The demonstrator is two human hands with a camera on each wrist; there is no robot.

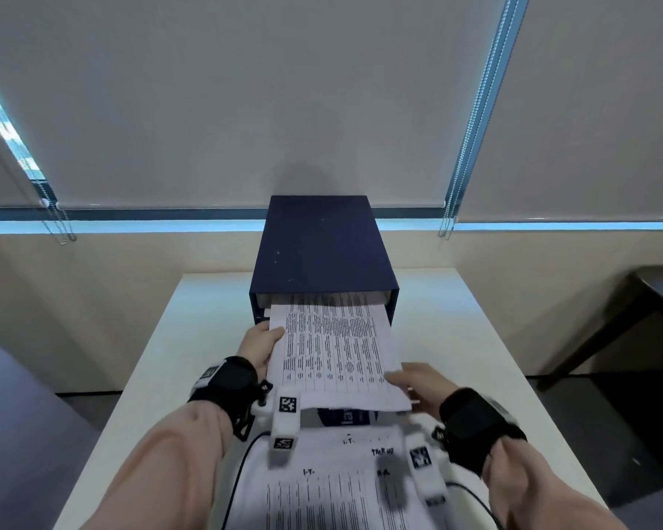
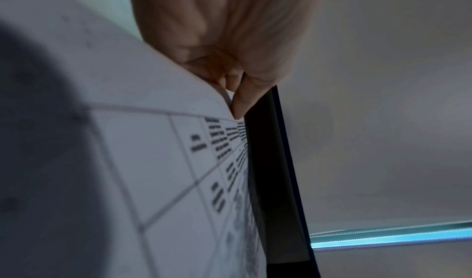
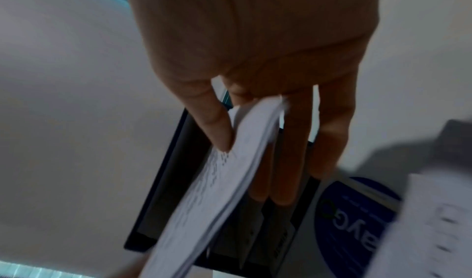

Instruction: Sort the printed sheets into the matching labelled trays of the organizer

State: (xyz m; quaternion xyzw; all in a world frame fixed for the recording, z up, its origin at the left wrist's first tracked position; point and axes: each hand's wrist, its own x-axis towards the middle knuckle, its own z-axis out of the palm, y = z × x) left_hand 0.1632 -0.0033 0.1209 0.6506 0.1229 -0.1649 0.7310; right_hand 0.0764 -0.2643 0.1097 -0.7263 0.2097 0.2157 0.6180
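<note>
A dark blue organizer (image 1: 322, 246) stands at the far middle of the white table (image 1: 448, 323). A sheaf of printed sheets (image 1: 337, 346) with table rows juts from its top front slot, its far end inside. My left hand (image 1: 259, 348) pinches the sheaf's left edge, thumb on top (image 2: 237, 100). My right hand (image 1: 414, 380) holds the near right corner, thumb above and straight fingers (image 3: 288, 161) below the sheets (image 3: 224, 181). The organizer's front (image 3: 230, 232) shows lower trays. More printed sheets (image 1: 333, 487) lie on the table near me.
A dark blue printed card (image 3: 357, 211) lies on the table below the held sheaf. Black cables (image 1: 242, 464) run beside the near stack. A dark side table (image 1: 636, 323) stands at the right. Roller blinds (image 1: 245, 89) cover the window behind.
</note>
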